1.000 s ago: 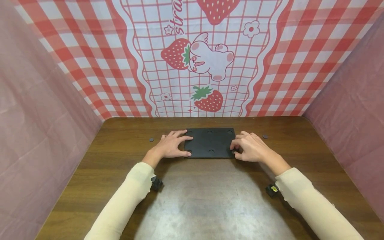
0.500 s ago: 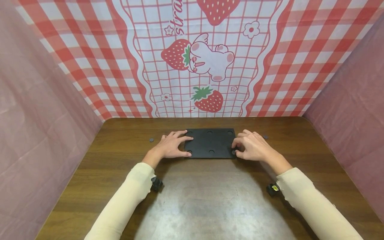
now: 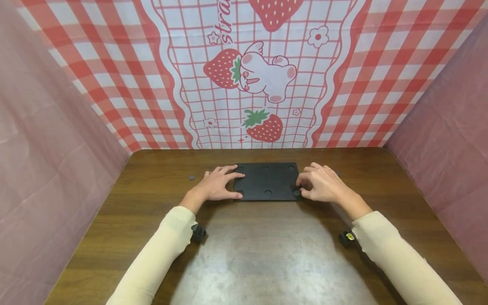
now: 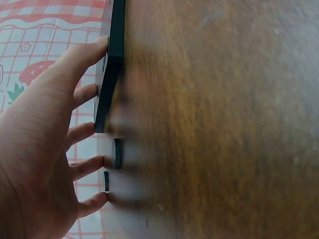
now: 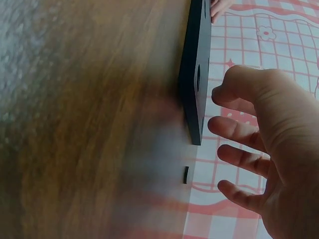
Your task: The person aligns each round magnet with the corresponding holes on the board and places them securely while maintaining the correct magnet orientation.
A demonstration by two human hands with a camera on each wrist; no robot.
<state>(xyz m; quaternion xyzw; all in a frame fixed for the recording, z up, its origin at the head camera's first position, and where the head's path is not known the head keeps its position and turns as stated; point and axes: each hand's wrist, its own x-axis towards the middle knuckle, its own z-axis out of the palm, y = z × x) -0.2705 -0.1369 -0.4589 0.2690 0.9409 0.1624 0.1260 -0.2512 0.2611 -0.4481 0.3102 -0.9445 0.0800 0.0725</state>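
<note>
Disc (image 3: 297,192), seemingly set in the near right recess of the black plate (image 3: 263,182), flat on the desk (image 3: 251,250). Just beside, right hand (image 3: 320,184), fingers bent but apart, gripping nothing; across, left hand (image 3: 214,185), fingers spread, touching the plate's left end. Behind, back-row recesses (image 3: 265,167) seemingly bare, loose discs (image 3: 192,178) out on both sides: apparently one recess filled, most remaining.

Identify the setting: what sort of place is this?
Probably a curtained-off tabletop recording booth, not an ordinary room: a wood-grain table, a strawberry-print cloth hung behind it, and plain pink drapes along both sides.
</note>
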